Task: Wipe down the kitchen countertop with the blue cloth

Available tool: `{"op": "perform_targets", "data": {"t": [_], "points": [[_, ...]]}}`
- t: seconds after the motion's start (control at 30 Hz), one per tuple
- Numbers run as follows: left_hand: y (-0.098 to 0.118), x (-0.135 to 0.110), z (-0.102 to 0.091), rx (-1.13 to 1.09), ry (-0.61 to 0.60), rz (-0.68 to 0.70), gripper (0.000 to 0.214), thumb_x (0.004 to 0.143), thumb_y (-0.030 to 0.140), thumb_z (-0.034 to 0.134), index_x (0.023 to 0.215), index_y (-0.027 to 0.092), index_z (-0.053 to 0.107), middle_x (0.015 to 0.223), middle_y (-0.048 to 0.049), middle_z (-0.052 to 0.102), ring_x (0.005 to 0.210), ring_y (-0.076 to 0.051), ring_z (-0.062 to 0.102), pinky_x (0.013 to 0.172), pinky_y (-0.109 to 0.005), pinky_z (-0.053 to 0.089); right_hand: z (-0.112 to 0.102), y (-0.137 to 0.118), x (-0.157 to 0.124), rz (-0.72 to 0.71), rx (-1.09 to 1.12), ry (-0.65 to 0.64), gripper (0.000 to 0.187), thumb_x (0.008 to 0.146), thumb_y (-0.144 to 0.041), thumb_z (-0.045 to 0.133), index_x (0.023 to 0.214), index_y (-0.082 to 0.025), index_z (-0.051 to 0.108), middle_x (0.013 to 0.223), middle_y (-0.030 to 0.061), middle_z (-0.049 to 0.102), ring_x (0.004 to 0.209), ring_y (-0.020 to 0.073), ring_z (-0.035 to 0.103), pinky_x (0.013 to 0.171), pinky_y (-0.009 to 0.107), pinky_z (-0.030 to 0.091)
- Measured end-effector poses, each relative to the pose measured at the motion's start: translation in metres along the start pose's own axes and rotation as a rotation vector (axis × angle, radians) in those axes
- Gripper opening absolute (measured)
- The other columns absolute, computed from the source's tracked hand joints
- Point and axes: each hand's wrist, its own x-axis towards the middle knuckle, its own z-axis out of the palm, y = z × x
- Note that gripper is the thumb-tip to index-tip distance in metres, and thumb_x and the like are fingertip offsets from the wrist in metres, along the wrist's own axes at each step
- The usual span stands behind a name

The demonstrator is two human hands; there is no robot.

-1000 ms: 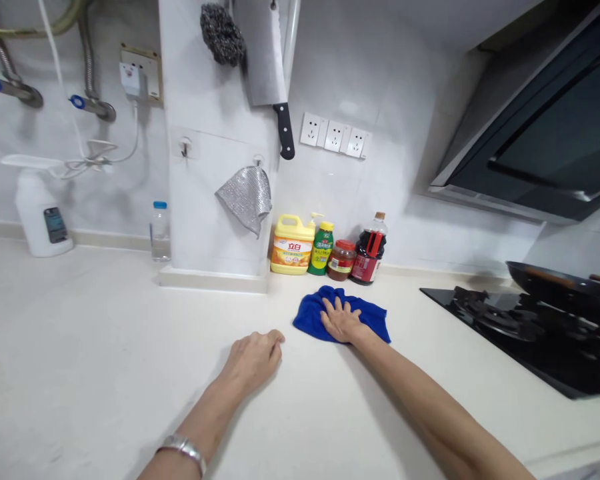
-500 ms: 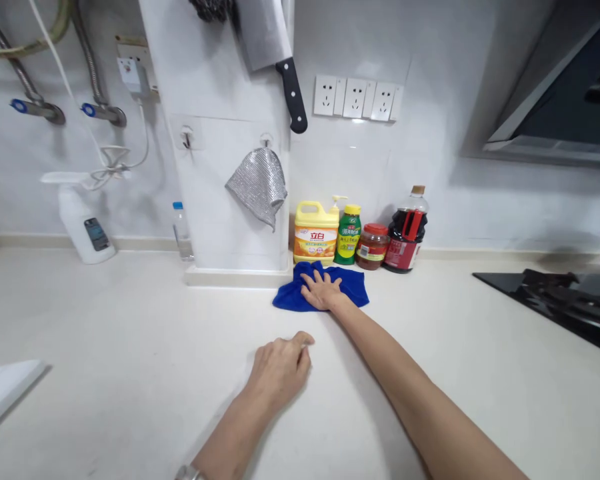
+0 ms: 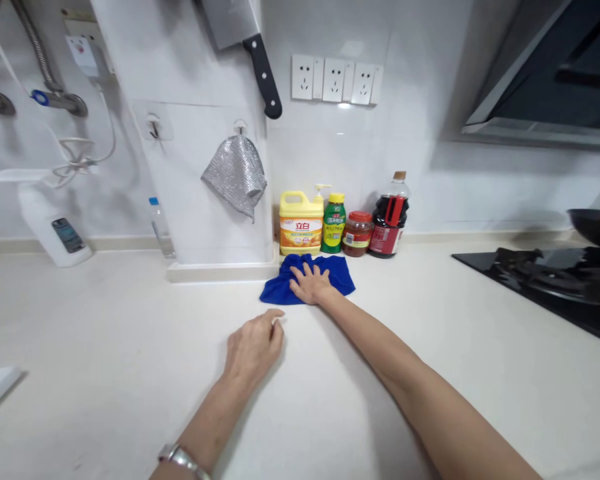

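Observation:
My right hand [image 3: 310, 285] lies flat with fingers spread on a blue cloth [image 3: 340, 277], pressing it onto the white countertop [image 3: 105, 347] just in front of the yellow detergent jug [image 3: 301, 224]. My left hand [image 3: 254, 344] rests on the bare countertop a little nearer to me, fingers loosely curled with the tips touching the surface and nothing in them. A metal watch band shows on my left wrist.
Against the wall stand a green bottle [image 3: 334, 223], a red-lidded jar [image 3: 357, 234] and a dark soy sauce bottle [image 3: 389, 217]. A silver cloth [image 3: 236, 175] and a cleaver [image 3: 240, 40] hang on the column. A black hob [image 3: 550, 283] lies right, a white spray bottle [image 3: 50, 220] left.
My right hand has slid the blue cloth away from me and to the left, up against the bottles by the column. My left hand stayed resting on the counter.

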Motion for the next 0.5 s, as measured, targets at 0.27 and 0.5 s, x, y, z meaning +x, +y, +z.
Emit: {"op": "perform_targets", "data": {"t": [0.27,0.5], "points": [[-0.003,-0.001,0.005,-0.100,0.096,0.331,0.025,0.090,0.035,0.049,0.104,0.022,0.065,0.111,-0.0069,0.062,0.108,-0.022,0.057,0.098,-0.037,0.045,0.003,-0.007,-0.116,-0.098,0.047,0.040,0.062,0.099,-0.054,0.025,0.157,-0.031,0.021,0.164,0.0121,0.015,0.146,0.0439,0.016,0.110,0.070,0.014],[-0.001,-0.012,-0.002,-0.068,0.118,0.228,0.023,0.089,0.041,0.048,0.100,0.024,0.060,0.109,-0.0059,0.062,0.106,-0.023,0.056,0.091,-0.037,0.044,-0.005,0.035,-0.167,-0.182,0.419,0.216,0.054,0.103,-0.045,0.026,0.153,-0.025,0.030,0.156,0.0075,0.037,0.142,0.0218,0.035,0.117,0.043,0.027]]}}
